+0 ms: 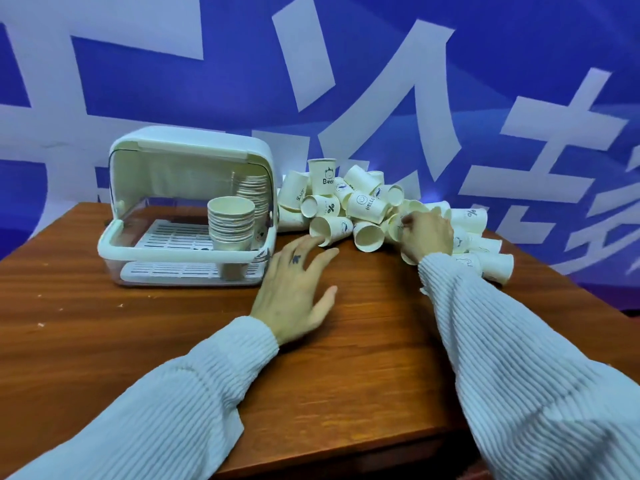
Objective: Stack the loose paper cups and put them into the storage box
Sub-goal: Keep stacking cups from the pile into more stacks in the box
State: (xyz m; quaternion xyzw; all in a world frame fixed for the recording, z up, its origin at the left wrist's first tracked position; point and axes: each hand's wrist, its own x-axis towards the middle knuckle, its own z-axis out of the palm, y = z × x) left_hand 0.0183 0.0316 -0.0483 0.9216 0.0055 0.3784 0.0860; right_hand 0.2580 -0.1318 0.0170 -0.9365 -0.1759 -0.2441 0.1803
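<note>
- You're in the gather phase: more cups need picking from the heap before another stack goes in.
- Your right hand (427, 233) is down in the loose cup pile (367, 209), fingers curled around a cup at the pile's near right side; most of that cup is hidden behind the hand, so I can't tell how firm the hold is.
- Your left hand (298, 289) hangs over the table (104, 341), fingers spread and relaxed, holding nothing; fingertips are just short of a tipped cup (330, 230) at the pile's front edge.
- The pile sits at the back of the table against the blue backdrop (346, 81), just right of the storage box (187, 206). Most cups lie on their sides; one upright cup (322, 176) stands on top at the back.
- The box is open towards you, lid rolled up. Inside, a front stack (231, 221) stands on the slatted rack, with a taller stack (254, 195) behind it against the right wall.
- Left half of the rack looks free, so there's room for more.
- Next move, as I judge it: lift the right-hand cup clear, take the tipped cup with your left, nest one into the other mouth-up.
- Watch the pile: pulling from the low side may roll neighbours towards the table's right edge.
- Build a decent stack before carrying it to the box.
</note>
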